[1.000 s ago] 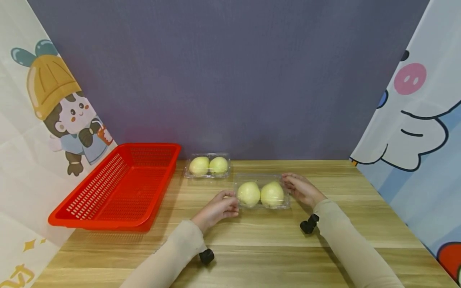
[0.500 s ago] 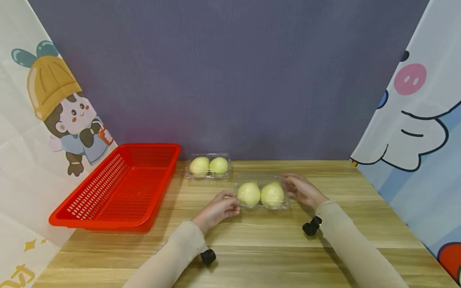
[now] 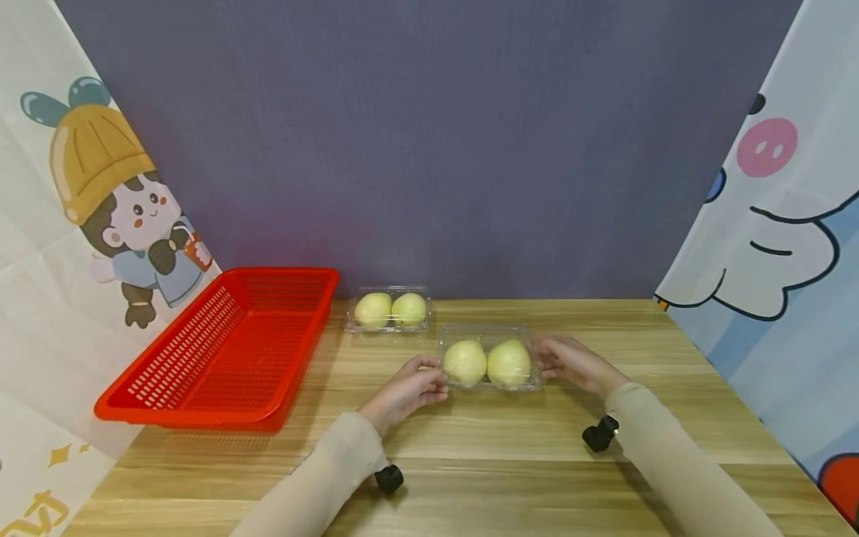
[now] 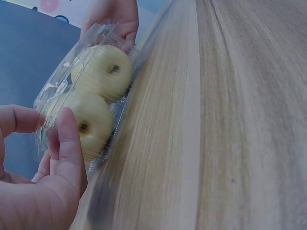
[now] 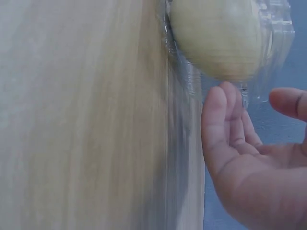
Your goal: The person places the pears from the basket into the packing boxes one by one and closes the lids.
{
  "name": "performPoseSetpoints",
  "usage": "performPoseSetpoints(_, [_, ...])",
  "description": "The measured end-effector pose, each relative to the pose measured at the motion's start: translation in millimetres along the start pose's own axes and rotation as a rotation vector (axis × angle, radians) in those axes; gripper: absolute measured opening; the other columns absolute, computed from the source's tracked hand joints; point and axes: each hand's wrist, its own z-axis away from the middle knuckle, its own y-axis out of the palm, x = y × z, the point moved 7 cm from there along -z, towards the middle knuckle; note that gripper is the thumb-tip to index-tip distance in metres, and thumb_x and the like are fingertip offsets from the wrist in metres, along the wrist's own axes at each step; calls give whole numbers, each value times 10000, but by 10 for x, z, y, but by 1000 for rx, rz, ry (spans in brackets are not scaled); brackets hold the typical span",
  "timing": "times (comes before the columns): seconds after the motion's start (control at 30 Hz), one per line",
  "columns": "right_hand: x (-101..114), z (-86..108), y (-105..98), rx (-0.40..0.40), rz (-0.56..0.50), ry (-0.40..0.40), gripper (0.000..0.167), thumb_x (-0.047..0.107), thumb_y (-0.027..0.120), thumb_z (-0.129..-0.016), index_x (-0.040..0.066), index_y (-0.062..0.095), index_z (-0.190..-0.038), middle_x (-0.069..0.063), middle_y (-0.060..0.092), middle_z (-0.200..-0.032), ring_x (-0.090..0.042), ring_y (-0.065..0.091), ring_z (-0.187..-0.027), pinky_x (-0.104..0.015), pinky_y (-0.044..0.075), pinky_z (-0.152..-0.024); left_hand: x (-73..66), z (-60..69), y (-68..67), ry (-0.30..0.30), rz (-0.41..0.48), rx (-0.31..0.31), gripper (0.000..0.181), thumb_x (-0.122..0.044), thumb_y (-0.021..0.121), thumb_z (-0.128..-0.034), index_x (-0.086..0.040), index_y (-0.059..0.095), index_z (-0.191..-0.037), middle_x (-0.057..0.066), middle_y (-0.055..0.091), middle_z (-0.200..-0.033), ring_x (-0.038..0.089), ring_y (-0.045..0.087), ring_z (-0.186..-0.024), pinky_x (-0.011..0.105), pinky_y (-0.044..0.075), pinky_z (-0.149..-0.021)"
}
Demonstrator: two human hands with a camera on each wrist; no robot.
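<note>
A clear plastic box (image 3: 496, 335) holding two yellow-green pears (image 3: 465, 362) rests on the wooden table in front of me. At its left end my left hand (image 3: 407, 389) holds it, the thumb on one side and the fingers on the other in the left wrist view. My right hand (image 3: 579, 362) is at the opposite end. In the right wrist view its fairly straight fingers (image 5: 217, 112) reach the end of the box, and the thumb stands apart from them. Whether those fingertips press on the plastic I cannot tell.
A second clear box (image 3: 388, 328) with two pears stands behind, near the dark back wall (image 3: 470, 149). To the left is a red perforated plastic basket (image 3: 231, 358). Printed cloths flank the wooden table (image 3: 483, 462).
My right hand has shifted slightly right and nearer to me, lower along the box's right end. The left hand and both boxes have stayed in place.
</note>
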Motion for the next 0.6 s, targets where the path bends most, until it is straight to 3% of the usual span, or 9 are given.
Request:
performPoseSetpoints(0.23, [23, 97, 28, 52, 79, -19, 539, 225, 398, -1073, -178, 315, -1422, -82, 528, -1013, -153, 543, -847, -292, 550, -773, 9, -7, 2, 3, 10, 1, 382, -5, 554, -956, 49, 379, -1291, 158, 574, -985, 192, 613, -816, 295, 562, -811])
performPoseSetpoints(0.43, [48, 172, 60, 102, 141, -21, 375, 239, 410, -1079, -102, 471, -1221, -101, 554, -921, -183, 572, -814, -321, 560, -759, 9, 10, 5, 11, 14, -1, 396, -8, 556, -959, 53, 375, -1306, 165, 584, -994, 213, 624, -847, 312, 562, -830])
performPoseSetpoints(0.6, [38, 213, 85, 134, 169, -10, 331, 265, 421, -1079, -49, 470, -1170, -109, 577, -928, -205, 595, -818, -335, 560, -752, 14, -2, -6, 10, 21, -6, 403, -3, 554, -957, 56, 373, -1313, 160, 583, -988, 211, 625, -847, 302, 563, -817])
